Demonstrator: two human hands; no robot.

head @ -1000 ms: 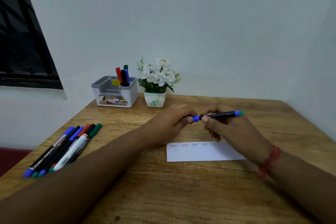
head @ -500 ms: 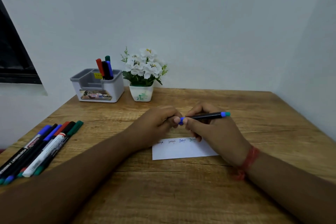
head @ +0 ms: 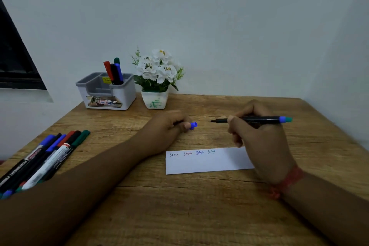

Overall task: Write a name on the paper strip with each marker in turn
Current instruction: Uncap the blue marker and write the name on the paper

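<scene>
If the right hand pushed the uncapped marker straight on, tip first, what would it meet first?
Probably the blue cap pinched in the left hand; the marker in the right hand points at it, though depth is unclear.

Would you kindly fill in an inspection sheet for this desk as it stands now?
Surface: wooden table.
Job's things: paper strip with four names written; uncapped marker; blue cap; loose markers at the left edge.
Clutter: organizer holding markers; flower pot.
Hands: left hand holds the cap; right hand grips the marker above the strip.
Cables: nothing seen.
Surroundings: white wall; dark window.
</scene>
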